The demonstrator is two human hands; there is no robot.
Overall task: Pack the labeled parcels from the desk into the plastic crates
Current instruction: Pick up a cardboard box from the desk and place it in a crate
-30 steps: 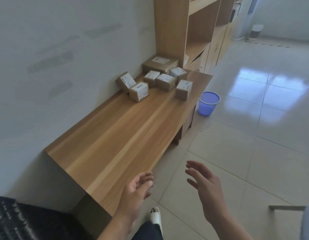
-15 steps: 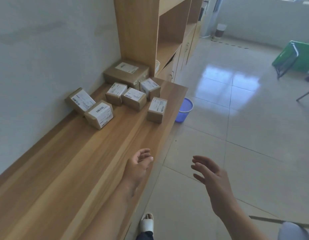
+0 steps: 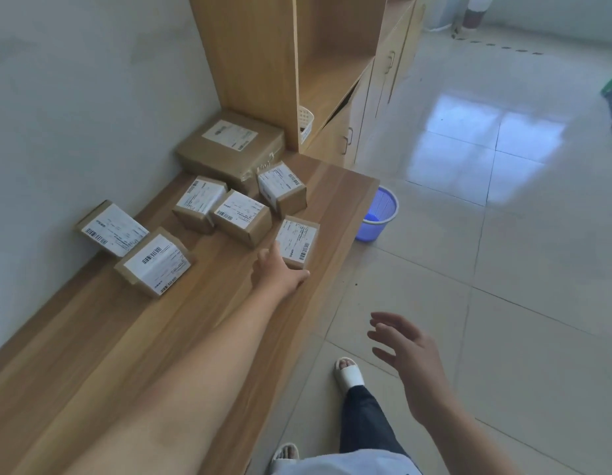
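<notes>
Left hand [image 3: 280, 274] has reached nearest parcel [image 3: 296, 242], seemingly touching.

The person has stepped closer along the bench [image 3: 332, 200]; the left hand [image 3: 280, 272], empty a second ago, now reaches the nearest parcel [image 3: 297, 241], fingers touching its side.

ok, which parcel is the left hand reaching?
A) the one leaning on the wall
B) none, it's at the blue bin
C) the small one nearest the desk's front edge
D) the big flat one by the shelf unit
C: the left hand has its fingers and thumb at the near end of the small parcel nearest the front edge of the desk; no closed grip shows yet.
</notes>
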